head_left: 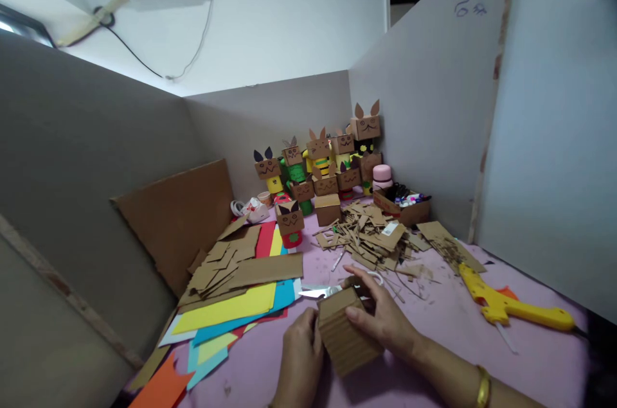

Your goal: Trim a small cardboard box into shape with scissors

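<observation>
a cardboard box [351, 338] is held between left grip [301, 345] and right grip [385, 318].

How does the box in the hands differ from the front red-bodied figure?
The held box is gripped by the left hand and right hand; the red-bodied figure stands unheld.
The held box shows no face or ears on its visible sides; the red-bodied figure has a drawn face and dark ears.
Both include brown cardboard.

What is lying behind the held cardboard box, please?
Behind the cardboard box lie scissors; their blades show, but the right hand covers part of the rest.
</observation>
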Demonstrator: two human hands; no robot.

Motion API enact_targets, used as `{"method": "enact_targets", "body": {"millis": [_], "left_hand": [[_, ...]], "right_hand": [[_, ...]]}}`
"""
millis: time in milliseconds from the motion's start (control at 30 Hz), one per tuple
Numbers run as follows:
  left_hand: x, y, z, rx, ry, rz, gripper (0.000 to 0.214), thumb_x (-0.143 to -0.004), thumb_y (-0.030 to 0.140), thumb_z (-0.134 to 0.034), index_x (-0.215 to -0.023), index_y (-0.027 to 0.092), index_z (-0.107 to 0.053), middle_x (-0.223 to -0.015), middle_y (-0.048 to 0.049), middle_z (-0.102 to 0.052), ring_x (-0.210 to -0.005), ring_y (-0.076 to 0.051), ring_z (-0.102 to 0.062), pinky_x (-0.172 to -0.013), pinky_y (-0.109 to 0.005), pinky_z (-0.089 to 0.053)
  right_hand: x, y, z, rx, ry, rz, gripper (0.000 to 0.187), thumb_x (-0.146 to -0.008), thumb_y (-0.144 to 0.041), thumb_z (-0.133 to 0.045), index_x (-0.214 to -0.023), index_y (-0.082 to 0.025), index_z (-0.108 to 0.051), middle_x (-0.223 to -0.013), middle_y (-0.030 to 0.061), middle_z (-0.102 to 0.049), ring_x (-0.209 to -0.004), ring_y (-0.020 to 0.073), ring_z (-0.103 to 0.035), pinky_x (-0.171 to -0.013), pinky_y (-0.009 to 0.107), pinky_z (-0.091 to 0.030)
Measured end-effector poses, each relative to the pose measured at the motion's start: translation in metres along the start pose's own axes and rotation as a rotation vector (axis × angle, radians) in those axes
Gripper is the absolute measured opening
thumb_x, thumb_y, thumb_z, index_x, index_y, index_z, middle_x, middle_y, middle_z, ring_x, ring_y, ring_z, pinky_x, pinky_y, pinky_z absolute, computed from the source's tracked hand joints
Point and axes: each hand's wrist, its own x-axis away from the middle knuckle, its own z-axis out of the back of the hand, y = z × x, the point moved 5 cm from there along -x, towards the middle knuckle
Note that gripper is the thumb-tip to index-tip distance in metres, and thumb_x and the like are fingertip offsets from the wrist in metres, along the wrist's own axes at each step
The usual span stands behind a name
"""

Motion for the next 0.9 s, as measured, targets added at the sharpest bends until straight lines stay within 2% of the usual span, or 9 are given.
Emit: {"method": "enact_targets", "body": {"millis": [233, 400, 567, 900], "left_hand": [[-0.001, 0.001, 0.004, -0.107, 0.068, -0.013, 0.01, -0.072, 0.017, -0.051, -0.068, 0.022, -0.058, -0.069, -0.0062, -0.07, -0.062, -0.023, -0.06, -0.057, -0.03, -0.039], [0.0, 0.002, 0.009, -0.112, 0.12, -0.037, 0.014, -0.071, 0.016, -0.053, -0.078, 0.022, -0.064, -0.081, -0.0077, -0.073, -0.071, -0.025, -0.063, -0.064, -0.033, -0.043], [0.0, 0.005, 0.008, -0.102, 0.108, -0.063, 0.016, -0.074, 0.018, -0.053, -0.082, 0.021, -0.067, -0.085, -0.0097, -0.072, -0.073, -0.026, -0.062, -0.065, -0.034, -0.043], [-0.004, -0.005, -0.002, 0.042, 0.099, 0.008, 0.011, -0.074, 0.022, -0.051, -0.082, 0.022, -0.06, -0.083, -0.0073, -0.068, -0.075, -0.026, -0.06, -0.066, -0.034, -0.043]], "right_hand": [[0.004, 0.005, -0.005, 0.145, 0.082, 0.04, 0.065, -0.074, -0.043, -0.067, -0.13, -0.022, -0.041, -0.111, 0.0089, -0.058, -0.097, 0.0259, -0.06, -0.087, 0.039, -0.047], [0.005, 0.008, -0.006, 0.141, 0.102, 0.017, 0.067, -0.074, -0.042, -0.066, -0.131, -0.021, -0.039, -0.112, 0.0099, -0.058, -0.098, 0.0266, -0.06, -0.088, 0.041, -0.047], [0.004, 0.007, -0.006, 0.143, 0.129, 0.016, 0.067, -0.073, -0.042, -0.067, -0.13, -0.019, -0.041, -0.112, 0.0109, -0.059, -0.1, 0.0276, -0.059, -0.091, 0.042, -0.046], [0.001, 0.013, -0.005, 0.027, 0.185, -0.031, 0.067, -0.072, -0.04, -0.069, -0.13, -0.021, -0.041, -0.109, 0.0086, -0.059, -0.099, 0.0258, -0.059, -0.089, 0.04, -0.046]]}}
